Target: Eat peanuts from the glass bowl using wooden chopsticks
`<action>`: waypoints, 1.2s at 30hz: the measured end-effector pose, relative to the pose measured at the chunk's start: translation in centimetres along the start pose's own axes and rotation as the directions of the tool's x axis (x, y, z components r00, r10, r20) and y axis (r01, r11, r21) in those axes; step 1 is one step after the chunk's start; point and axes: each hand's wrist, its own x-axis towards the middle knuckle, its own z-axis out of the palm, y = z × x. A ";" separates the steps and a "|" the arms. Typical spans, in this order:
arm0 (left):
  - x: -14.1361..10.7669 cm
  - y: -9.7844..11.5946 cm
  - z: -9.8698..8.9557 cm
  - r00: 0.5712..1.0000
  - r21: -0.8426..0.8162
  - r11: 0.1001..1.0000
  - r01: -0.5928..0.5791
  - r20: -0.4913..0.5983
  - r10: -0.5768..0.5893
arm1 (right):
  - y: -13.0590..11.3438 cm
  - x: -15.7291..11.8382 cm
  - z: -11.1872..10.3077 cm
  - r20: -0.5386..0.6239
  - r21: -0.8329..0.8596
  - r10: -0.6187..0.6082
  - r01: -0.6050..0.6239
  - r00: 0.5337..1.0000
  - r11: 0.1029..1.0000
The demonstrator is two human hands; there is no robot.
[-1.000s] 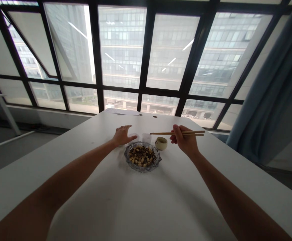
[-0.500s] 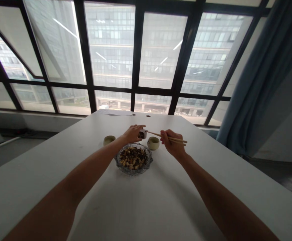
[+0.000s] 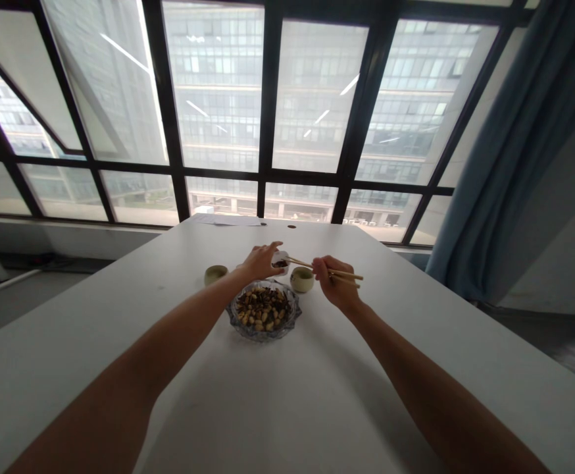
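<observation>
My left hand (image 3: 262,262) curves round a small white cup (image 3: 286,269) with dark bits inside, thumb on the near side and index finger raised. In my right hand (image 3: 335,282) is a pair of wooden chopsticks (image 3: 349,274), their tips pointing left at the cup's mouth. Below my left wrist stands a clear glass bowl (image 3: 264,334) holding a mix of pale nuts and dark pieces. A pale green cup (image 3: 302,281) sits between the bowl and my right hand. Another green cup (image 3: 215,274) is left of my left wrist, partly hidden by the forearm.
All of this stands on a long white table (image 3: 268,408). Sheets of paper (image 3: 233,220) lie at its far end, near two small dark round spots. Behind are tall windows with dark frames (image 3: 268,99), and a blue curtain (image 3: 504,151) hangs at the right.
The white cup has tipped back from facing me to a more upright tilt. My left index finger has lifted slightly. My right hand and the chopsticks have shifted a little left.
</observation>
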 end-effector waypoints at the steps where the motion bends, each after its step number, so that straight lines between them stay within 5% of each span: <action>1: 0.2 -0.1 0.1 0.998 0.017 0.999 0.045 0.035 -0.046 | -0.4 0.2 -0.1 -0.014 0.047 0.058 -0.058 0.998 0.997; 5: 0.6 -0.6 0.4 0.967 0.095 0.981 0.167 0.181 -0.182 | -2.4 1.0 -0.7 0.034 0.230 0.259 -0.260 0.965 0.938; 10: 0.4 -1.3 -0.3 0.947 0.167 0.972 0.163 0.250 -0.201 | -4.3 1.6 -1.5 0.332 0.147 0.355 -0.420 0.874 0.896; 15: -2.5 -3.7 -2.6 0.989 0.183 0.978 0.103 0.087 -0.120 | -4.3 0.9 0.0 0.565 0.139 0.329 -0.480 0.757 0.866; 19: -7.1 -6.5 -3.8 0.973 0.137 0.969 0.205 -0.137 -0.187 | -3.3 0.0 1.9 0.522 0.237 0.266 -0.437 0.811 0.868; 24: -11.8 -8.8 -2.7 0.880 -0.045 0.920 0.389 -0.276 -0.386 | -3.1 0.0 1.9 0.279 0.292 0.286 -0.365 0.917 0.884; 28: -13.3 -9.2 -1.1 0.834 -0.256 0.870 0.422 -0.267 -0.483 | -3.6 0.8 0.6 0.212 0.303 0.295 -0.350 0.932 0.886; 36: -13.5 -9.1 -0.8 0.823 -0.333 0.830 0.447 -0.212 -0.528 | -3.8 0.6 -0.2 0.384 0.118 0.103 -0.160 0.917 0.980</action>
